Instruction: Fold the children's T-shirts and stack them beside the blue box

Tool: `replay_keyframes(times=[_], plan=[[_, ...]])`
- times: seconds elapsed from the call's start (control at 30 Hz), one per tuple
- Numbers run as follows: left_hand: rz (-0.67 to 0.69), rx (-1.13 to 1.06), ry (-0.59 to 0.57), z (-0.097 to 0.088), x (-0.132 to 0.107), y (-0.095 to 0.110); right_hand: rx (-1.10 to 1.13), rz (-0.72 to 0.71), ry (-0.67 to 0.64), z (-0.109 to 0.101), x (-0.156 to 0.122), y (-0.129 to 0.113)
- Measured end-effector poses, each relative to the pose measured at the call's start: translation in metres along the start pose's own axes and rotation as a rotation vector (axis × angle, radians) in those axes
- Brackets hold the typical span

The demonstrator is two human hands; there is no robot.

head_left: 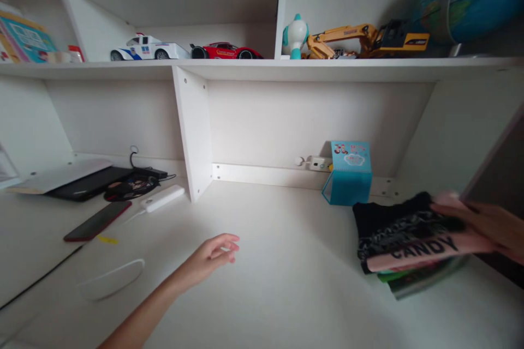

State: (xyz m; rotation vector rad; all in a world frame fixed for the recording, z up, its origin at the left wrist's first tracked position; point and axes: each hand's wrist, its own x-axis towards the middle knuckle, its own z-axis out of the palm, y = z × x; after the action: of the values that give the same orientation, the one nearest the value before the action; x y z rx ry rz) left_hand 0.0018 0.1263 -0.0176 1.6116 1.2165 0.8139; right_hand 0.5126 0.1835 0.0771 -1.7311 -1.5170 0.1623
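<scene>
My left hand (216, 251) hovers over the middle of the white desk, fingers loosely curled and apart, with nothing in it. On the right, my right hand (489, 223) grips the side of a soft-looking black and pink bundle (403, 234) with the word CANDY on it. Motion smears this hand, and its fingertips are partly lost against the bundle. Beneath the bundle show a green edge and a dark, blurred flat piece (413, 281); I cannot tell what they are. Just behind stands a blue desk calendar (351, 180).
A power strip (319, 163) lies against the back panel. At left are a black laptop (92, 182), a phone (98, 221), a white stick-shaped device (164, 198) and cables. A shelf (245, 70) overhead bears toy vehicles and a globe (475, 2). An upright divider (193, 136) splits the back.
</scene>
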Motion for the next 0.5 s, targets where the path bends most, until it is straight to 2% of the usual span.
replay_keyframes(times=[0.07, 0.13, 0.2, 0.27, 0.3, 0.33, 0.4, 0.5], plan=[[-0.008, -0.027, 0.081, -0.007, -0.006, 0.005, -0.02, 0.0, -0.124, 0.032, 0.019, -0.06], [-0.013, -0.083, 0.172, -0.012, -0.009, 0.013, -0.061, -0.241, -0.125, 0.063, 0.022, -0.134], [0.007, -0.167, 0.271, -0.019, -0.01, 0.023, -0.009, -0.366, -0.13, 0.094, 0.01, -0.209], [0.057, -0.267, 0.402, -0.032, -0.012, 0.028, 0.065, -0.53, -0.153, 0.122, -0.013, -0.271], [0.078, -0.311, 0.488, -0.041, -0.013, 0.028, 0.14, -0.618, -0.242, 0.134, -0.025, -0.295], [0.083, -0.342, 0.589, -0.052, -0.016, 0.025, 0.228, -0.675, -0.363, 0.144, -0.036, -0.313], [0.035, -0.327, 0.815, -0.076, -0.023, 0.012, 0.358, -0.72, -0.562, 0.16, -0.051, -0.333], [0.018, -0.009, 1.109, -0.108, -0.039, -0.017, 0.339, -0.676, -0.675, 0.174, -0.058, -0.326]])
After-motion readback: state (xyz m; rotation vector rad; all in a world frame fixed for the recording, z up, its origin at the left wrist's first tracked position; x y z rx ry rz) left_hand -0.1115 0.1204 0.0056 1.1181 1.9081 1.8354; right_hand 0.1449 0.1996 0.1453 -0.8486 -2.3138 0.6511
